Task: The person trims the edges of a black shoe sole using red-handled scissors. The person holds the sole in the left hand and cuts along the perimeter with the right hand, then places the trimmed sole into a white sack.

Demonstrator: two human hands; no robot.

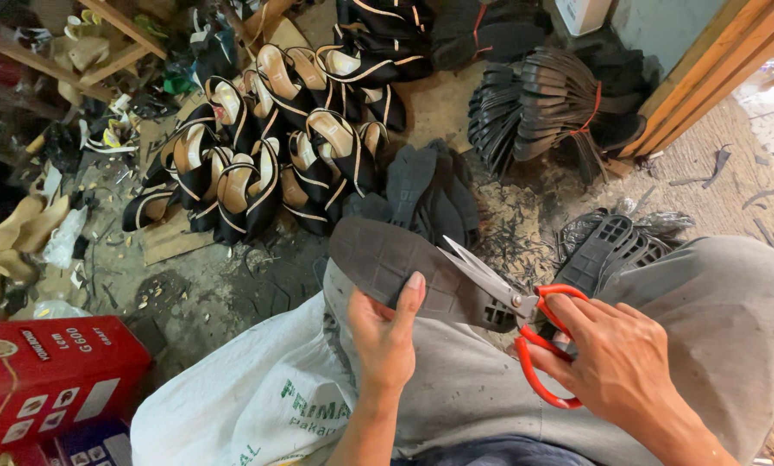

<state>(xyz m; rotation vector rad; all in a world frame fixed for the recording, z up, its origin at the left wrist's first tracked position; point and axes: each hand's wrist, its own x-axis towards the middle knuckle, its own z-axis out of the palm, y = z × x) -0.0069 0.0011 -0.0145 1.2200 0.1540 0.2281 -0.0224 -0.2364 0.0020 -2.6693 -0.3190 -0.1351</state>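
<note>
My left hand (387, 332) grips a black rubber shoe sole (387, 259) from below, tread side up, thumb pressed on its near edge. My right hand (616, 362) holds red-handled scissors (525, 324), fingers through the loops. The open steel blades (478, 269) rest at the sole's right edge, near the heel. Both hands work above my lap, over grey trousers (732, 311).
A white woven sack (249, 406) covers my left knee. A pile of black-and-tan shoe uppers (275, 147) lies ahead, flat black soles (434, 185) beside it. Bundled soles (542, 103) tied with red string sit at upper right, more (611, 246) by my knee. Red box (50, 371) at left.
</note>
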